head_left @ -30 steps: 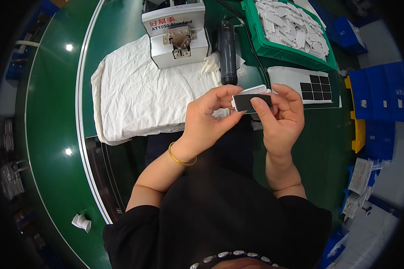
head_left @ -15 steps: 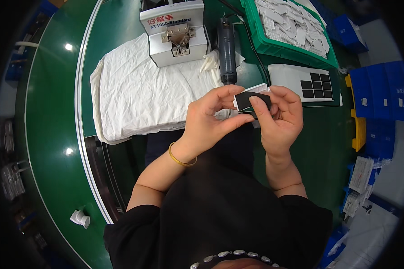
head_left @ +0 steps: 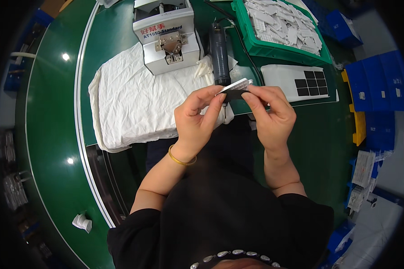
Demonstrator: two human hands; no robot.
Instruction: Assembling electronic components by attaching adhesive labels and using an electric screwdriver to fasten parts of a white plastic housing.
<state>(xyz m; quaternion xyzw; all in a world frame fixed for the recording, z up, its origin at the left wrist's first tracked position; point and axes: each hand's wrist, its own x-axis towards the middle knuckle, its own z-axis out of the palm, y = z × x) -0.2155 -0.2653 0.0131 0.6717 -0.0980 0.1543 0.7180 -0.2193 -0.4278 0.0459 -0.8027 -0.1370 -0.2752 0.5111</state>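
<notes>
A small white ribbed plastic piece (head_left: 240, 84) is held up in front of me, tilted, with a thin black rectangular pad (head_left: 234, 95) along its near side. My left hand (head_left: 198, 112) pinches the left end of the two between thumb and fingers. At the right end, my right hand (head_left: 271, 114) grips with thumb and fingertips. Whether the pad lies fully flat on the plastic cannot be made out. Just beyond my hands is a dark electric screwdriver (head_left: 219, 56), its tip showing below the pad. A white sheet with several black pads (head_left: 312, 84) lies to the right.
A white cloth (head_left: 134, 98) covers the table's left part, with a grey-white machine (head_left: 168, 42) at its back edge. At the back right, a green crate (head_left: 256, 47) holds many white plastic pieces. Blue bins (head_left: 377, 85) stand far right. Crumpled white material (head_left: 82, 223) lies lower left.
Both hands have shifted slightly left, and the plastic piece has tipped so its ribbed side shows more. My right thumb has moved off the pad's face to its right end.
</notes>
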